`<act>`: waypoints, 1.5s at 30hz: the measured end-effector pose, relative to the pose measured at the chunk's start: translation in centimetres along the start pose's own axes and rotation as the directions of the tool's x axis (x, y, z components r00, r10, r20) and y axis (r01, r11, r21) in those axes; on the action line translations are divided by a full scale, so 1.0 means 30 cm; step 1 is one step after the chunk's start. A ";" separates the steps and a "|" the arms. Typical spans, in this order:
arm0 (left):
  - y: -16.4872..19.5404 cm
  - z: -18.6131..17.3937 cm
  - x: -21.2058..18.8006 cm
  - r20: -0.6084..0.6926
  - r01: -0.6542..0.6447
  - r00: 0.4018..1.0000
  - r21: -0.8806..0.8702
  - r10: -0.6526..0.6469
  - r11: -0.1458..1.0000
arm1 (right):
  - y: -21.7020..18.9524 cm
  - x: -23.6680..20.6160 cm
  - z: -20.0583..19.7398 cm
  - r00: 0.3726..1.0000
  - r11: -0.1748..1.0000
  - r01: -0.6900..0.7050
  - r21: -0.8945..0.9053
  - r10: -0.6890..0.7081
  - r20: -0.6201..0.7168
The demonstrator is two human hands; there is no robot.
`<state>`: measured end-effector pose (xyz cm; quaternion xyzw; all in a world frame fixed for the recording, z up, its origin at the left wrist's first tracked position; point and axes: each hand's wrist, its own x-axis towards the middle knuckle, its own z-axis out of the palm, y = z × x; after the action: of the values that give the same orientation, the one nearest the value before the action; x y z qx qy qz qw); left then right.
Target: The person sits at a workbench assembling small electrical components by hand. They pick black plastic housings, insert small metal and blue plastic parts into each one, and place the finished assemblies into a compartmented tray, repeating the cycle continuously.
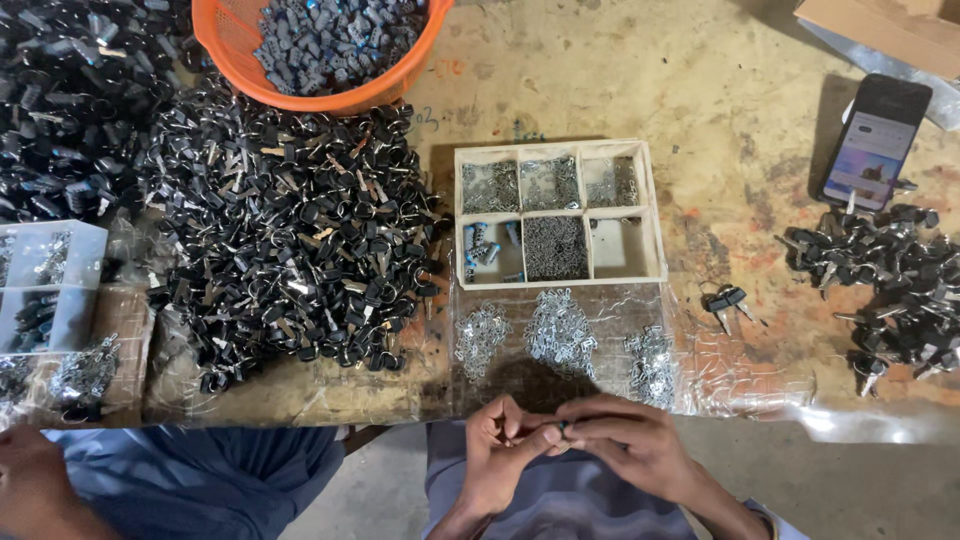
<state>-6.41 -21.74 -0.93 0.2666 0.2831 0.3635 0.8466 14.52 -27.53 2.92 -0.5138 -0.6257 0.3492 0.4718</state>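
Note:
My left hand (497,452) and my right hand (630,445) meet at the table's near edge, fingertips pinched together on a small dark part (562,428) that is mostly hidden by the fingers. Just beyond them, on a clear plastic sheet (720,375), lie three heaps of small silver metal clips (560,330). Behind those stands a cream compartment tray (652,215) holding more small metal parts and a few blue pieces.
A big heap of black-headed keys (290,240) covers the left of the table, with an orange basket (235,50) of grey parts behind it. More keys (890,280) lie at the right, beside a phone (875,140). Another person's hand (35,480) is at lower left.

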 end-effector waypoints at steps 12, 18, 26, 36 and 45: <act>-0.001 -0.029 -0.005 -0.078 0.034 0.996 0.022 -0.032 0.999 | 0.026 0.007 -0.061 0.998 0.997 -0.068 0.024 0.067 0.021; -0.009 -0.038 -0.006 -0.121 0.049 0.992 0.052 -0.043 0.997 | 0.009 -0.001 -0.093 0.997 0.994 -0.032 -0.102 0.039 0.069; -0.026 0.001 -0.006 -0.095 0.005 0.995 0.083 0.003 0.997 | 0.016 -0.018 -0.055 0.962 0.943 0.199 -0.265 -0.137 0.237; -0.061 -0.026 -0.042 0.245 0.146 0.944 0.289 -0.221 0.946 | -0.138 0.196 -0.399 0.837 0.961 0.159 -0.225 -0.010 0.548; 0.039 0.020 -0.022 0.266 0.133 0.931 0.390 -0.250 0.911 | -0.203 0.249 -0.429 0.942 0.649 -0.130 -0.750 -0.156 -0.298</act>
<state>-6.93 -21.70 0.44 0.4434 0.2345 0.1723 0.8478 24.64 -22.28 14.25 -0.7108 -0.6277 -0.0417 0.3147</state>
